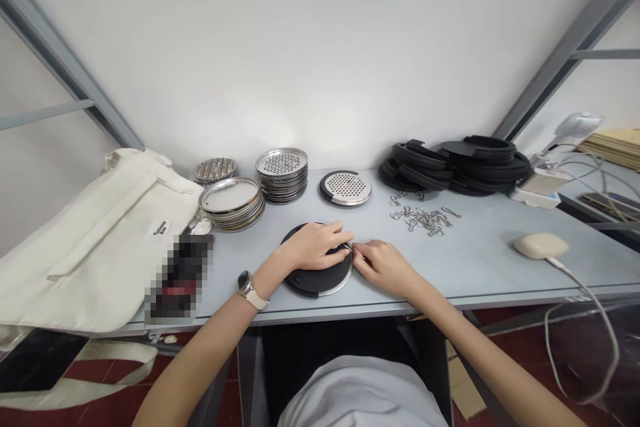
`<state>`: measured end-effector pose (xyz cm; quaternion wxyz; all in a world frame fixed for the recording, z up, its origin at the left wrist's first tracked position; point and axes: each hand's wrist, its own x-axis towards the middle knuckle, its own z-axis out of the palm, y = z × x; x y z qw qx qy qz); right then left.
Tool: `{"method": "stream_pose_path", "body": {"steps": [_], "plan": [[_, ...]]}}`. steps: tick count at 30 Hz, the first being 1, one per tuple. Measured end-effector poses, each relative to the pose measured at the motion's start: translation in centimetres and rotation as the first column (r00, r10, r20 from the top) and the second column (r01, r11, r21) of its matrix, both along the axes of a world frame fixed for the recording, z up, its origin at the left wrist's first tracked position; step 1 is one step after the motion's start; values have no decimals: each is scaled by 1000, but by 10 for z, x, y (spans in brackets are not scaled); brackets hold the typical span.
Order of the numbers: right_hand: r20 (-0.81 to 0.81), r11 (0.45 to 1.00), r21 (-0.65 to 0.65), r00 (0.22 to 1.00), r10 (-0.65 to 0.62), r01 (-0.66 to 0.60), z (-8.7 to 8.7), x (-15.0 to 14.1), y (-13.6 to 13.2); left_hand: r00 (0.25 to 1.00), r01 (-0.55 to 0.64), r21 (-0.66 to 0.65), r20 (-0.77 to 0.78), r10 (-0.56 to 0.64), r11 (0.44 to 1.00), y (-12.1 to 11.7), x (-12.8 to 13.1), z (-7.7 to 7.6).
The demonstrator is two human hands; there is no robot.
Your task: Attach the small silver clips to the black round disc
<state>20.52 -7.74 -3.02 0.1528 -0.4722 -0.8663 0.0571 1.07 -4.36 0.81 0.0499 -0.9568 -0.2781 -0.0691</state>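
Observation:
A black disc (313, 280) with a bright metal rim along its lower right side lies flat near the front of the table. My left hand (317, 247), with a watch on its wrist, rests over the disc and holds it, its fingertips by the right edge. At that edge a small piece of metal wire (349, 248) shows between both hands. My right hand (380, 265) is closed in a pinch on the wire, its fingertips against the disc's rim. A loose pile of bent wire clips (425, 220) lies to the right.
Behind the disc lies a round grater (346, 188) with a black edge piece. Stacked grater plates (283, 180) and metal discs (233, 203) stand left, beside a white bag (105, 233). Black rings (417, 167) are piled back right. A corded cream device (541, 245) sits right.

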Motion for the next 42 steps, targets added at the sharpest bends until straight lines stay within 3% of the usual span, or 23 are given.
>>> {"method": "stream_pose_path", "body": {"steps": [42], "plan": [[25,1000,3,1000,-7,7,0,-1,1,1000,-27,-29,-2,27,999,-2,2,2]]}}
